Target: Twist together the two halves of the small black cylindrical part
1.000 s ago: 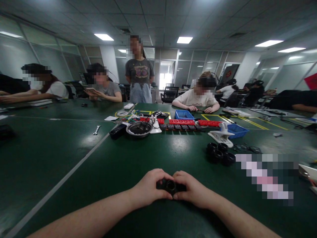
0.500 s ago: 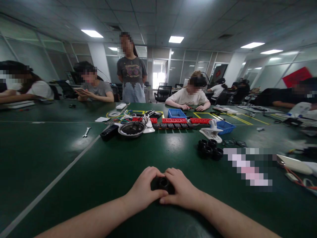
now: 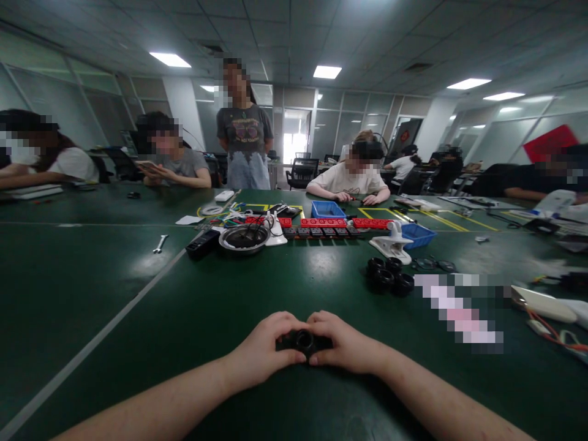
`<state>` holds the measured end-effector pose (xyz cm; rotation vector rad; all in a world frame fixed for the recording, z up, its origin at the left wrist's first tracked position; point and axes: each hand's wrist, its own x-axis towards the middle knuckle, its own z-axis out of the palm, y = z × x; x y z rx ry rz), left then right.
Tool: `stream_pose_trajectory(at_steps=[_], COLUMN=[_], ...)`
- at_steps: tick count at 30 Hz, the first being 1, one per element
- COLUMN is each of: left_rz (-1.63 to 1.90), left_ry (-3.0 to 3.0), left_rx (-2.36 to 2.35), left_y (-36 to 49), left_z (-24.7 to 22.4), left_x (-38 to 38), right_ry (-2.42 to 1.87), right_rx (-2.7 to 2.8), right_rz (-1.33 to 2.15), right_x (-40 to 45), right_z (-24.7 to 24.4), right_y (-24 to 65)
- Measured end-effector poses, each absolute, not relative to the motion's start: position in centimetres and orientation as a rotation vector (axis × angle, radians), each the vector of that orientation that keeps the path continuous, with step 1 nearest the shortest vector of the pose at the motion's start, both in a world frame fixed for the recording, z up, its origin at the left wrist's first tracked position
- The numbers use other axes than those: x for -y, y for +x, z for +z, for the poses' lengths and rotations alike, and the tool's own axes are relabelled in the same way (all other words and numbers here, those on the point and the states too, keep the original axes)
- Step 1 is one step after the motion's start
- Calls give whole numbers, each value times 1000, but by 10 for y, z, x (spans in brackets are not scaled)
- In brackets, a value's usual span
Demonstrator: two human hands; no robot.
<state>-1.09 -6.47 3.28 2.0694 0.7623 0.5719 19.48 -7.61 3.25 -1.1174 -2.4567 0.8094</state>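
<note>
Between my hands, low over the green tabletop, is a black round part (image 3: 304, 339) with a hole in its top. My left hand (image 3: 263, 344) curls around its left side, thumb in front and fingers behind. From the right, my right hand (image 3: 345, 344) grips it the same way, and the two sets of fingertips nearly meet. Fingers hide much of its outer edge. Ahead and to the right, several similar black round parts (image 3: 384, 278) sit in a cluster.
Further back stand a metal bowl (image 3: 243, 250), a black power strip (image 3: 202, 244), red socket strips (image 3: 323, 223), blue bins (image 3: 417, 235) and a white clamp base (image 3: 390, 248). A wrench (image 3: 160, 244) lies at left. Co-workers sit across the table; one person (image 3: 243, 141) stands.
My hands have shifted slightly on the black round part, thumbs moving to its front, with more dark space showing under my palms. The part stays in nearly the same place.
</note>
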Motion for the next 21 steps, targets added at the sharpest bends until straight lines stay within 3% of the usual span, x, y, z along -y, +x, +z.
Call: stream_pose_trajectory(at_steps=[4, 11, 18, 21], left_rz=[592, 670, 658, 662], left_ry=[2074, 2054, 2147, 2150], left_rx=[-902, -1042, -846, -808], left_y=[-5, 0, -7, -7], left_z=[32, 31, 33, 32], left_x=[69, 72, 72, 72], right_ry=[-1226, -1557, -1221, -1156], right_rx=[2404, 2353, 2410, 2394], right_rz=[743, 219, 837, 943], right_x=[77, 92, 85, 80], right_z=[28, 24, 40, 40], right_y=[188, 164, 187, 192])
